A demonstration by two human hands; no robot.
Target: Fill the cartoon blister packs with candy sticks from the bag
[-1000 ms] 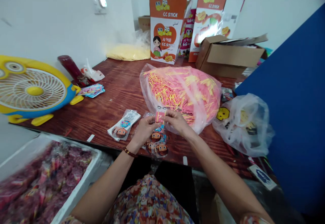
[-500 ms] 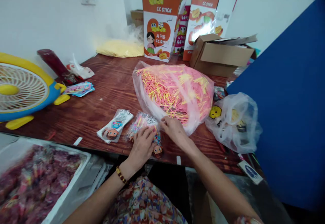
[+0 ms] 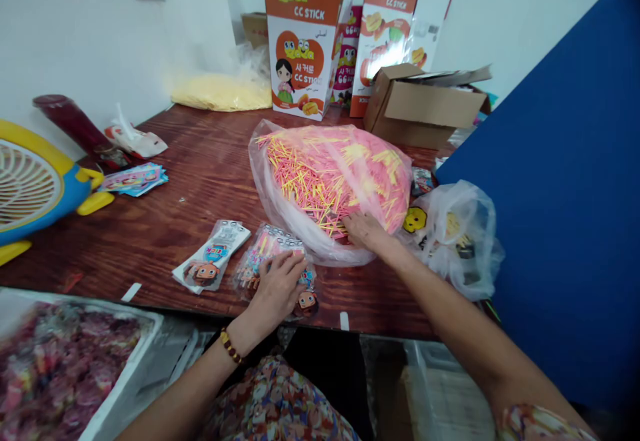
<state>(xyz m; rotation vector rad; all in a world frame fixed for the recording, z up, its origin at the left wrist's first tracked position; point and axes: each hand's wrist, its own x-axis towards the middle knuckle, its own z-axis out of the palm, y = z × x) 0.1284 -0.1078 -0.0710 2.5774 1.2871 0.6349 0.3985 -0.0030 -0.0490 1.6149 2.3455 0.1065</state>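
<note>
My left hand (image 3: pixel 278 283) lies flat, fingers spread, on a pile of clear printed packets (image 3: pixel 267 254) near the table's front edge. My right hand (image 3: pixel 364 229) reaches into the mouth of a large clear bag of pink and yellow sticks (image 3: pixel 333 177); its fingertips are buried among the sticks, so I cannot see whether they grip any. A second small stack of printed packets (image 3: pixel 213 264) lies just left of my left hand.
A yellow and blue fan (image 3: pixel 35 184) stands at the left. CC Stick cartons (image 3: pixel 303 41) and an open cardboard box (image 3: pixel 425 104) line the back. A clear bag of small items (image 3: pixel 457 234) lies right. A white bin of red wrapped goods (image 3: pixel 65 361) sits lower left.
Both hands held a small packet up a second ago. The packet now lies on the pile under my left hand, and my right hand has moved into the bag of sticks.
</note>
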